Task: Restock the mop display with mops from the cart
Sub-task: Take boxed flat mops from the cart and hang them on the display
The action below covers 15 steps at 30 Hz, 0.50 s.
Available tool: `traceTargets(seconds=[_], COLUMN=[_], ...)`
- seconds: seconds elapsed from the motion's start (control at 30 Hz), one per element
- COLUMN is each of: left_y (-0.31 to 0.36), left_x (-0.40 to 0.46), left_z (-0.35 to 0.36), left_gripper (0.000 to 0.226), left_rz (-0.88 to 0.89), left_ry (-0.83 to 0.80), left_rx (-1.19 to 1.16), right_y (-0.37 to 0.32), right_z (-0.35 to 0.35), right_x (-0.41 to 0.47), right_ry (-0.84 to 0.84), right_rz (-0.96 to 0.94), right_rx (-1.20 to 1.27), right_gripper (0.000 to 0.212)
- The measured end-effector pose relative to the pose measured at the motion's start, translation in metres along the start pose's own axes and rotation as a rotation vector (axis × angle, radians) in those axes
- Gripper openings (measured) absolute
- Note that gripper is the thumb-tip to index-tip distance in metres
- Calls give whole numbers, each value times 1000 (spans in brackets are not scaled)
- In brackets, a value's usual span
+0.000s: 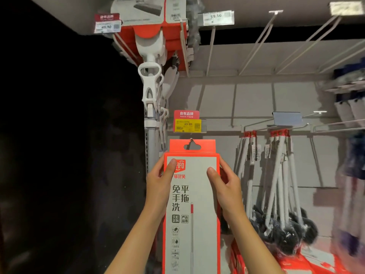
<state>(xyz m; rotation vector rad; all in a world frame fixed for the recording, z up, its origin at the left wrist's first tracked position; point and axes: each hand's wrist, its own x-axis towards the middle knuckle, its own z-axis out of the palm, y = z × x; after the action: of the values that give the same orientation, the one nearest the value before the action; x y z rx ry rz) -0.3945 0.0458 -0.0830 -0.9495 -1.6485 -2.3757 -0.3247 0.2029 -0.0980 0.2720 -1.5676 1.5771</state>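
Mop box, tall flat orange-and-grey cardboard pack with black Chinese lettering (192, 210), sits upright at centre frame against the display wall. Its orange hang tab, with a cut-out hole (192, 145), is at the tip of a metal peg hook (191, 139); hook end shows in the cut-out.

Left hand (159, 183) grasps the box's left edge near the top, thumb laid across the front over the logo, fingers wrapped behind. Right hand (225, 181) grasps the right edge at the same height, thumb on the grey front panel, fingers round the side. Both forearms come up from the bottom of frame.

Just above the hook: yellow price label reading 49.90 (187, 125) under a red tag (186, 114).

Upper left: more orange mop boxes (152, 26) hang on a higher peg, with white plastic mop handles and wringer parts (150, 84) dangling below them. White price label reading 59.50 (217, 17) at top centre; bare wire pegs (256, 42) run to the right of it.

Right of the held box: bundle of white-handled mops with dark fluffy heads (280, 194) hanging from red-tagged hooks. Stacked orange packs (296, 264) lie at lower right. Blue and purple items at far right are too blurred to identify.
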Motion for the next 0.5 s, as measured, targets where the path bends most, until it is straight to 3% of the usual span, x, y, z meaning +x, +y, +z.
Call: traceTargets(seconds=[0.17,0.5], left_y=[-5,-12], left_x=[19,55], left_z=[4,11], left_gripper=[26,45], left_rz=[-34,12], left_ry=[7,20], left_rx=[-18,-3], right_y=[1,10], right_z=[0,-3], right_x=[16,55], right_ry=[23,-1], right_rz=[48,52], right_rx=[-48,-97], right_gripper=[36,46])
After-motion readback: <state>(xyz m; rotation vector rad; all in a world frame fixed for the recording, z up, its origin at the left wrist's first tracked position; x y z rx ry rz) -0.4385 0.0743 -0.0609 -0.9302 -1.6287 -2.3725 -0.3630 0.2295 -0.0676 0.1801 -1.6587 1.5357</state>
